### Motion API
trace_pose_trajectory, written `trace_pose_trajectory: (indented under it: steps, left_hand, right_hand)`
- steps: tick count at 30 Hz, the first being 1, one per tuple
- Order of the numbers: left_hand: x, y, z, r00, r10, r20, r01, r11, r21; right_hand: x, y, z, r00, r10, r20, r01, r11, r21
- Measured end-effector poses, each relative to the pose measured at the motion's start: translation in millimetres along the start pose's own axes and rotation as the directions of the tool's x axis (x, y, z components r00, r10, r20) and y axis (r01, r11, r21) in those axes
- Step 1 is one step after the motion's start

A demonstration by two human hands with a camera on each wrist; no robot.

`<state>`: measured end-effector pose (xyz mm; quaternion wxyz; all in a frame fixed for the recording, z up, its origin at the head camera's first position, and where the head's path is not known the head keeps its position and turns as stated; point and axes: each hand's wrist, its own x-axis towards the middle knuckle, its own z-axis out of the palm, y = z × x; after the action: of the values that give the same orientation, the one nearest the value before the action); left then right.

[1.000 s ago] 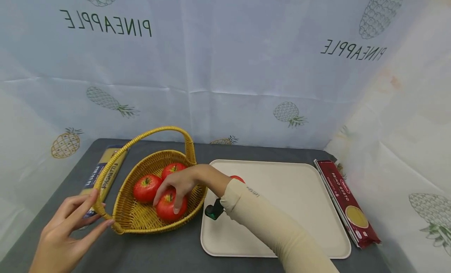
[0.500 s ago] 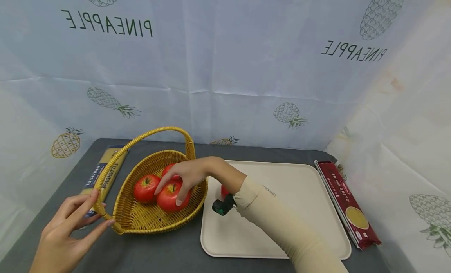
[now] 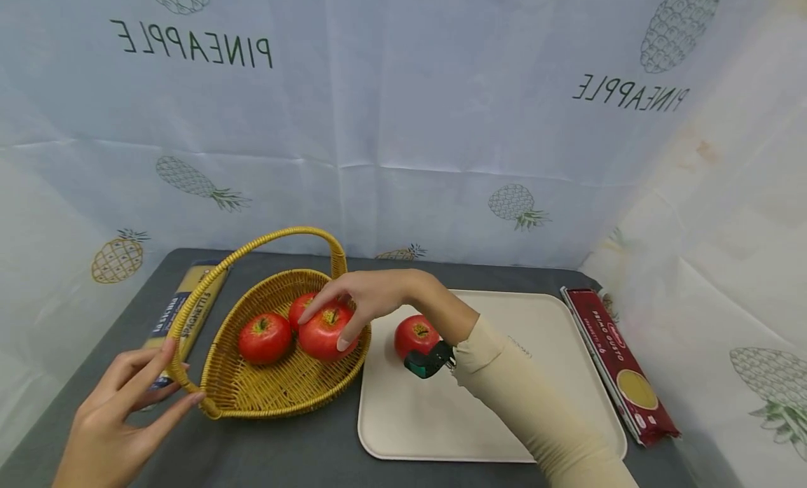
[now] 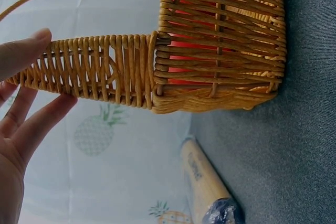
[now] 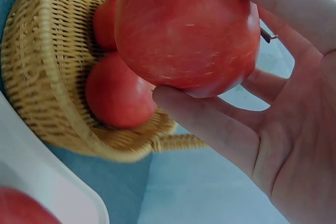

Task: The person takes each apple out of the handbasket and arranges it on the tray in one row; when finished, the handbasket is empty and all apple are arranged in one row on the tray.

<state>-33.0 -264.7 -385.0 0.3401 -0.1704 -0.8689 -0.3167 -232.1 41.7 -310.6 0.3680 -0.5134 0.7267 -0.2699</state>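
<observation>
My right hand [image 3: 372,295] grips a red apple [image 3: 326,334] between thumb and fingers, raised over the right side of a yellow wicker basket [image 3: 252,397]. In the right wrist view the held apple [image 5: 186,30] fills the upper middle, its stem toward the palm. Two more apples sit in the basket: one at the left [image 3: 265,338], the other farther back, partly covered by the hand and the held apple. My left hand [image 3: 116,411] pinches the base of the basket's arched handle; in the left wrist view thumb and fingers lie on either side of the woven handle [image 4: 100,69].
A beige tray [image 3: 504,418] lies right of the basket with one apple [image 3: 416,336] on it, beside the right wrist's black strap. A red spaghetti pack [image 3: 621,365] lies beyond the tray's right edge. Behind the basket's left side is a blue and yellow spaghetti pack [image 3: 204,292].
The right hand has lifted the apple up from the basket's floor and moved right toward the rim. The tray's apple has come into fuller view. The left hand stays on the handle.
</observation>
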Motion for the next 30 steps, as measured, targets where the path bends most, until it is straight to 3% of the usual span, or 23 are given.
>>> trace_pose_trajectory:
  steps: [18,30]
  left_hand:
    - [-1.0,0.0,0.8,1.0,-0.006,-0.005,0.006,1.0,-0.02]
    - [-0.8,1.0,0.6,1.0,-0.009,-0.007,0.008,1.0,-0.018]
  right_hand:
    - [-60.0,4,-15,0.989,0.018,-0.147,-0.017,1.0,0.005]
    - [-107.3,12,-18,0.961,0.126,-0.245,-0.101,0.988,0.114]
